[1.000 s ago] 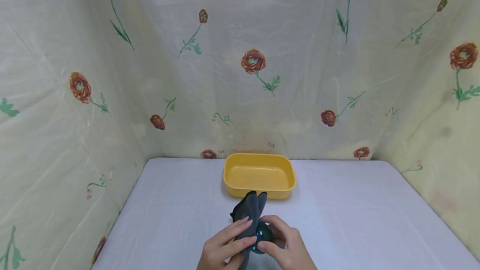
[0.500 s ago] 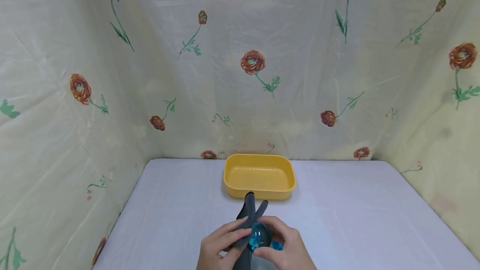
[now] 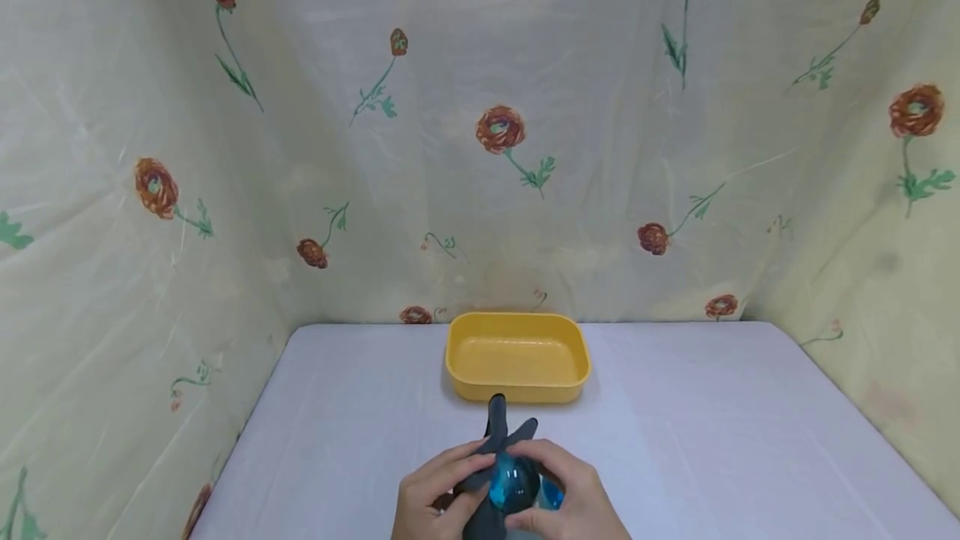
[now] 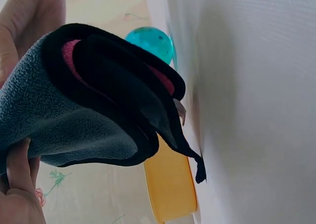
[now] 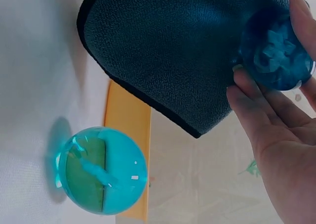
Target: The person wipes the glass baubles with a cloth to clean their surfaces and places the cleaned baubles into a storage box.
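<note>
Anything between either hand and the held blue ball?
Right hand: nothing visible; its fingers sit directly on the held blue ball. Left hand: the grey cloth, which it holds along the ball's other side. Can't tell whether a left fingertip also touches the ball.

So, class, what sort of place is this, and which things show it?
Probably a screened-off work spot indoors: flowered sheets hang around three sides of a white table, and a yellow tub stands near its back edge.

Free room both sides of the yellow tub [image 3: 547, 393], dark cloth [image 5: 173, 51] an obstacle in front.
</note>
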Demonstrator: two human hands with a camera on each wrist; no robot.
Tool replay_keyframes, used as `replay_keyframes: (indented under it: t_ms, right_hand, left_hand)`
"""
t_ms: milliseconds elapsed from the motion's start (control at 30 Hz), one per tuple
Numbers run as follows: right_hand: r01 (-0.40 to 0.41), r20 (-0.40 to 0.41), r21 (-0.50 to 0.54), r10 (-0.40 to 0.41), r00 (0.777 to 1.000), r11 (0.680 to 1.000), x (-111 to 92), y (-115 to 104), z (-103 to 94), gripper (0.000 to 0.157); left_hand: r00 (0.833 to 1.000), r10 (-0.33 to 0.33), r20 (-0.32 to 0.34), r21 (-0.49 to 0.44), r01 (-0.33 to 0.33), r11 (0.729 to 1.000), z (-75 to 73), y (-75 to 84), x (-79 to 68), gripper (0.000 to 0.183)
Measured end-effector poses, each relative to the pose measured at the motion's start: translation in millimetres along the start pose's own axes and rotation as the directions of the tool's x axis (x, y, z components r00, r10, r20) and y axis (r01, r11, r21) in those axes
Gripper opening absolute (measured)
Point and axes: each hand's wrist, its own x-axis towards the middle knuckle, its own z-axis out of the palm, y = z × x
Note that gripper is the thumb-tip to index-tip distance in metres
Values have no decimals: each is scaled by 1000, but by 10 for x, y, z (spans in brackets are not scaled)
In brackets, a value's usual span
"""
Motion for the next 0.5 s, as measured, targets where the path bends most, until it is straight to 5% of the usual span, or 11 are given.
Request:
replay_keyframes:
  t_ms: [200,367,500]
  right_hand:
    - [-22,14,-11,22,1000,1000,-10,19,9,56]
    - [-57,-2,2,57,998,998,-6,31,14,56]
    - [-75,-4,4,75,997,997,8,20,7,54]
  left_hand:
    - [999,-46,-7,27,46,999,0,25,-12,26]
    - [996,92,-13,52,-91,994,4,-17,-26,29]
    - [974,226,-25,52,-224,973,17,-52,-17,34]
